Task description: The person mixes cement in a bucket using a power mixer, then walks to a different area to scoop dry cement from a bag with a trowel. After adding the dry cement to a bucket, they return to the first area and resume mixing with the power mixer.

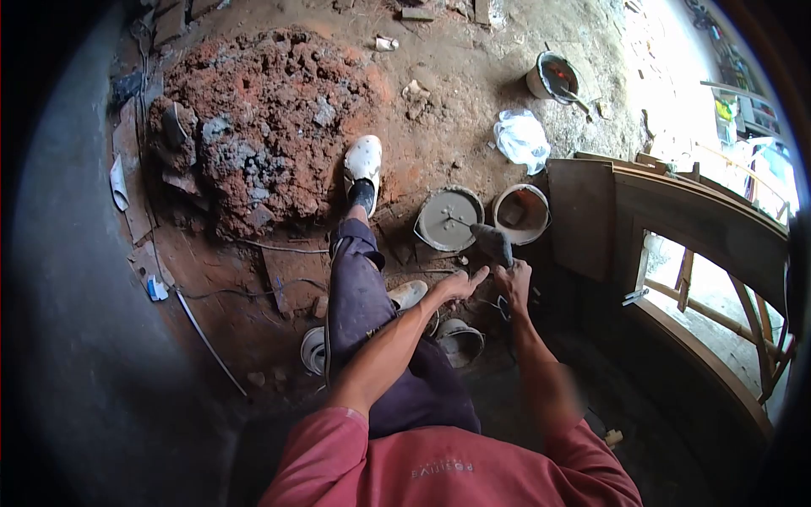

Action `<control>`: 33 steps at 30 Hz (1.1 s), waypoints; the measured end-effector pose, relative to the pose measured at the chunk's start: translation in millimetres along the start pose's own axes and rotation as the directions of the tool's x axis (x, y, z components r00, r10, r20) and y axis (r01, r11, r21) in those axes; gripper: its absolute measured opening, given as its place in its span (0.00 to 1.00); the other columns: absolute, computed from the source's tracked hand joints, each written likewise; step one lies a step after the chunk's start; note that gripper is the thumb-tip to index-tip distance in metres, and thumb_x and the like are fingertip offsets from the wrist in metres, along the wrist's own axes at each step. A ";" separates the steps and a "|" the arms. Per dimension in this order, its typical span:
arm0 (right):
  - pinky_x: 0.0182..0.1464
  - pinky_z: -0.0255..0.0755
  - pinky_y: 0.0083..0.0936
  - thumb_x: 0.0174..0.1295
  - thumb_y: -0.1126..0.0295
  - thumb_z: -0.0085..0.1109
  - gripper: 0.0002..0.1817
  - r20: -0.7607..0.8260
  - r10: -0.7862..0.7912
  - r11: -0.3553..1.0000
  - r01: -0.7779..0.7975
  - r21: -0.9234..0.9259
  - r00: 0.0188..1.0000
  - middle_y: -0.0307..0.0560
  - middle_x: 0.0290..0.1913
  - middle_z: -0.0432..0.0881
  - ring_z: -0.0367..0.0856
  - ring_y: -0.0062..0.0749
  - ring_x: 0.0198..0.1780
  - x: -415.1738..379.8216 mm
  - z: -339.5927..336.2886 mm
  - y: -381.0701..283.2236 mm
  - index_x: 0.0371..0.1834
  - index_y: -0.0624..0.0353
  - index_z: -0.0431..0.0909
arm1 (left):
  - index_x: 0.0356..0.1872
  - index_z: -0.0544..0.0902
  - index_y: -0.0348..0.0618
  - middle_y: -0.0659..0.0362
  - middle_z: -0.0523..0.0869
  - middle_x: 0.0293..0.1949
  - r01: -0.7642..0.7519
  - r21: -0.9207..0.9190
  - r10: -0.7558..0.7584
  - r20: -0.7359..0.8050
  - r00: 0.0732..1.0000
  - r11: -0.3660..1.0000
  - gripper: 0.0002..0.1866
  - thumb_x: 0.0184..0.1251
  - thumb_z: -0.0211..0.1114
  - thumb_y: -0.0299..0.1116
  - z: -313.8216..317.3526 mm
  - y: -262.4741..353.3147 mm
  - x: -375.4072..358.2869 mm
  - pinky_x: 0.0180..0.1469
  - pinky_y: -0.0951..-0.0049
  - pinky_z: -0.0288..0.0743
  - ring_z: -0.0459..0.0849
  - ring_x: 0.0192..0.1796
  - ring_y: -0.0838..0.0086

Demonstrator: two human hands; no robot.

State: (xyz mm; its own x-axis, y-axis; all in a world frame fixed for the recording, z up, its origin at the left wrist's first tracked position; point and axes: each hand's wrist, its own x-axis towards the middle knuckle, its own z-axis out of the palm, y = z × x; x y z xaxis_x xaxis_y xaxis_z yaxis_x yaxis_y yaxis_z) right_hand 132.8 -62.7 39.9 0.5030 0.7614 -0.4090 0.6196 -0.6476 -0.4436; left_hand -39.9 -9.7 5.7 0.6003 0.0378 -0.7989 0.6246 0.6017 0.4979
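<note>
My right hand [514,279] is closed round the handle of a trowel [493,244], whose blade is coated in grey mortar. The blade points away from me, its tip close to the rim of a bucket of wet grey mix [460,201]. A thin dark line and small marks show on the mix's surface. My left hand [460,286] is held just left of the trowel, fingers stretched out and nothing in them. To the right of the mix stands a second bucket [545,221] with a little material inside. Below my hands sits a smaller grey-stained container [460,342].
A big heap of reddish soil [279,127] covers the ground ahead left, by my white shoe [363,160]. Farther off are a white plastic bag [522,139] and a bucket with a tool in it [553,78]. A framed opening [710,296] lies right; cables cross the floor.
</note>
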 end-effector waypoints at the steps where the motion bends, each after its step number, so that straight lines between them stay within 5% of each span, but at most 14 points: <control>1: 0.28 0.71 0.36 0.48 0.66 0.59 0.15 -0.005 -0.048 0.999 0.047 -0.021 0.999 0.60 0.15 0.75 0.77 0.38 0.17 -0.7 -3.2 0.5 0.24 0.72 0.78 | 0.14 0.70 0.36 0.55 0.72 0.13 -0.020 0.011 0.020 -0.006 1.000 1.000 0.49 0.55 0.41 0.84 -2.4 2.9 -2.2 0.14 0.67 0.71 0.73 0.11 0.70; 11: 0.25 0.64 0.33 0.50 0.67 0.60 0.15 -0.003 0.051 0.997 -0.051 0.051 0.999 0.51 0.14 0.68 0.63 0.18 0.22 -73.9 -101.1 -80.1 0.22 0.71 0.72 | 0.29 0.84 0.29 0.50 0.81 0.22 0.020 0.218 -0.049 0.132 0.990 0.976 0.51 0.61 0.40 0.79 5.7 -4.9 18.2 0.18 0.62 0.76 0.81 0.19 0.64; 15: 0.25 0.64 0.33 0.49 0.67 0.59 0.15 -0.021 -0.013 1.000 0.013 -0.017 1.000 0.58 0.14 0.69 0.68 0.31 0.16 -41.3 -48.6 -32.6 0.20 0.72 0.72 | 0.32 0.87 0.38 0.51 0.83 0.25 0.056 0.277 -0.124 0.232 0.965 0.959 0.47 0.62 0.41 0.78 14.4 -31.8 49.3 0.18 0.65 0.77 0.82 0.20 0.65; 16: 0.29 0.69 0.38 0.47 0.67 0.60 0.14 0.018 -0.008 1.000 0.008 -0.011 1.000 0.63 0.20 0.76 0.77 0.49 0.21 -30.6 -34.5 -28.0 0.22 0.71 0.75 | 0.40 0.87 0.36 0.53 0.86 0.27 -0.043 0.311 -0.048 0.279 0.959 0.949 0.34 0.67 0.52 0.62 10.7 -33.2 49.9 0.26 0.62 0.80 0.85 0.25 0.67; 17: 0.33 0.71 0.42 0.46 0.66 0.61 0.14 -0.070 -0.154 0.984 0.147 -0.098 0.986 0.64 0.24 0.78 0.78 0.55 0.27 -22.8 -11.2 -6.5 0.24 0.70 0.76 | 0.48 0.85 0.38 0.51 0.88 0.31 0.031 0.161 -0.069 0.234 0.970 0.987 0.24 0.64 0.59 0.49 18.6 -57.3 68.6 0.27 0.60 0.80 0.87 0.29 0.67; 19: 0.44 0.73 0.52 0.42 0.64 0.63 0.16 -0.142 -0.138 0.983 0.119 -0.137 0.980 0.64 0.32 0.80 0.77 0.64 0.38 -13.2 25.1 20.7 0.27 0.68 0.78 | 0.77 0.54 0.54 0.49 0.85 0.27 -0.432 0.345 0.236 0.484 0.843 0.833 0.47 0.53 0.65 0.38 45.2 -194.1 237.1 0.27 0.67 0.79 0.85 0.26 0.68; 20: 0.40 0.73 0.49 0.42 0.65 0.63 0.15 -0.119 -0.097 0.993 0.088 -0.081 0.988 0.64 0.29 0.81 0.78 0.63 0.34 -12.6 26.9 15.7 0.26 0.69 0.78 | 0.79 0.39 0.59 0.50 0.82 0.23 -0.072 0.243 -0.069 0.528 0.846 0.967 0.56 0.52 0.67 0.38 25.4 -144.8 188.1 0.26 0.67 0.77 0.82 0.22 0.68; 21: 0.33 0.72 0.44 0.42 0.66 0.61 0.14 -0.137 -0.069 0.995 0.058 -0.082 0.988 0.62 0.23 0.80 0.78 0.55 0.26 -10.5 36.0 29.6 0.24 0.70 0.78 | 0.78 0.54 0.61 0.54 0.82 0.21 -0.273 0.332 0.091 0.474 0.876 0.903 0.44 0.60 0.63 0.43 30.0 -158.8 200.7 0.24 0.67 0.77 0.79 0.18 0.70; 22: 0.28 0.69 0.41 0.42 0.67 0.60 0.14 -0.191 -0.081 0.997 0.080 -0.011 0.978 0.58 0.18 0.77 0.74 0.45 0.19 -12.5 40.0 38.5 0.22 0.71 0.77 | 0.56 0.82 0.48 0.57 0.81 0.19 0.048 0.347 -0.143 0.254 0.957 0.937 0.30 0.66 0.55 0.60 18.5 -83.2 110.1 0.23 0.66 0.76 0.78 0.17 0.71; 23: 0.27 0.68 0.40 0.42 0.67 0.60 0.14 -0.210 -0.044 0.999 0.046 0.004 0.977 0.55 0.16 0.76 0.71 0.35 0.18 -12.5 46.9 64.0 0.21 0.71 0.76 | 0.23 0.83 0.42 0.57 0.79 0.17 0.064 0.406 -0.119 0.113 0.986 0.912 0.44 0.60 0.44 0.78 8.1 -34.5 41.5 0.22 0.65 0.76 0.79 0.17 0.70; 24: 0.26 0.67 0.39 0.42 0.67 0.60 0.14 -0.245 -0.058 0.997 0.067 0.030 0.968 0.54 0.16 0.76 0.70 0.34 0.18 -18.7 47.3 76.8 0.21 0.71 0.76 | 0.13 0.76 0.43 0.57 0.78 0.16 0.043 0.408 -0.092 0.103 0.990 0.912 0.48 0.53 0.41 0.85 5.1 -26.7 29.2 0.21 0.64 0.75 0.79 0.17 0.69; 27: 0.40 0.70 0.48 0.42 0.66 0.66 0.18 -0.145 0.090 0.996 -0.087 0.026 0.985 0.66 0.29 0.78 0.77 0.59 0.36 -37.7 1.1 35.9 0.33 0.70 0.81 | 0.19 0.81 0.37 0.54 0.83 0.20 -0.019 0.403 -0.021 0.094 0.995 0.915 0.48 0.53 0.47 0.83 -0.9 -21.9 36.3 0.21 0.61 0.81 0.83 0.18 0.65; 29: 0.39 0.69 0.49 0.42 0.67 0.65 0.17 -0.064 0.164 0.977 -0.154 0.146 0.984 0.66 0.28 0.78 0.77 0.59 0.35 -43.0 -18.9 30.8 0.32 0.71 0.81 | 0.22 0.82 0.38 0.53 0.84 0.22 -0.050 0.379 0.017 0.091 0.996 0.924 0.44 0.56 0.51 0.79 12.0 -77.4 116.5 0.21 0.62 0.81 0.83 0.19 0.66; 33: 0.40 0.69 0.50 0.42 0.69 0.64 0.16 0.041 0.215 0.972 -0.218 0.089 0.976 0.65 0.29 0.78 0.76 0.60 0.36 -21.3 9.3 20.8 0.33 0.71 0.81 | 0.54 0.77 0.33 0.50 0.86 0.29 -0.069 0.355 0.045 0.075 0.996 0.932 0.46 0.61 0.52 0.74 -12.5 -7.8 15.6 0.21 0.63 0.80 0.84 0.21 0.66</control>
State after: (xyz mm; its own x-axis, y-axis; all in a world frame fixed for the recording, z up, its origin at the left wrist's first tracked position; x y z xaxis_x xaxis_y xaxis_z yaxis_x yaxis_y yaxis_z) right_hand 129.4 -92.7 31.9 0.5992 0.6026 -0.5271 0.4392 -0.7979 -0.4128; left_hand -41.6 -3.8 -14.9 0.6638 0.0053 -0.7479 0.7179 0.2756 0.6392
